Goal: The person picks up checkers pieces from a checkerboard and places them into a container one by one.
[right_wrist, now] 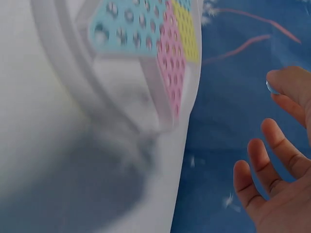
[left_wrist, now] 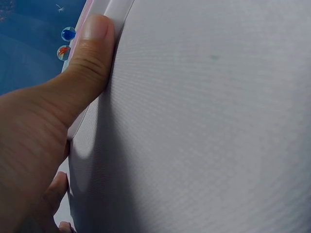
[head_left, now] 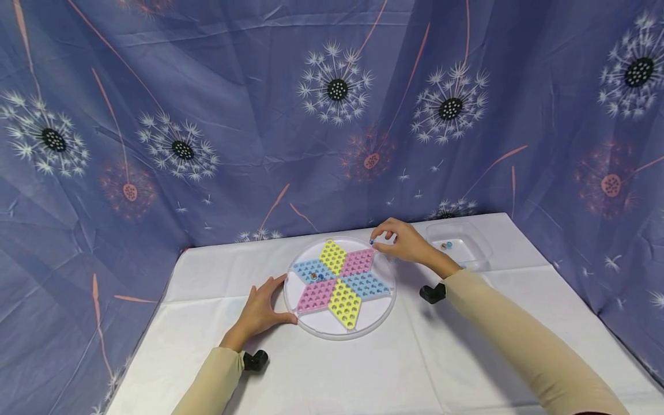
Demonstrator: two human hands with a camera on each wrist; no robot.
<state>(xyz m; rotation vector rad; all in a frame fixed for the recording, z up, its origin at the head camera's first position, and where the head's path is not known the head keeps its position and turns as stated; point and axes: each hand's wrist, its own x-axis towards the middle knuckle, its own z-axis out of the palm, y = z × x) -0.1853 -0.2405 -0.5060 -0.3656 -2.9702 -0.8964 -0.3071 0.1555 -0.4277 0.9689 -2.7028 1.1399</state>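
A round white Chinese checkers board (head_left: 373, 314) lies on the table, its star of yellow, pink and blue sections dotted with holes. My left hand (head_left: 261, 308) rests against the board's left rim, thumb and fingers spread apart; the left wrist view shows the thumb (left_wrist: 90, 60) straight along the edge. Two marbles sit in the left blue section: an orange-and-clear marble (head_left: 313, 276) and a blue marble (head_left: 321, 277). Above the board's far right edge, my right hand (head_left: 404, 241) pinches a small blue marble (head_left: 372, 241) between thumb and index finger, the other fingers loosely bent.
Right of the board stands a clear plastic tray (head_left: 479, 245) with a few marbles (head_left: 448, 245) inside. A white cloth covers the table (head_left: 363, 374). Behind and at both sides hangs a blue dandelion-print curtain (head_left: 259, 115). Black wrist mounts (head_left: 256, 361) stick out near both sleeves.
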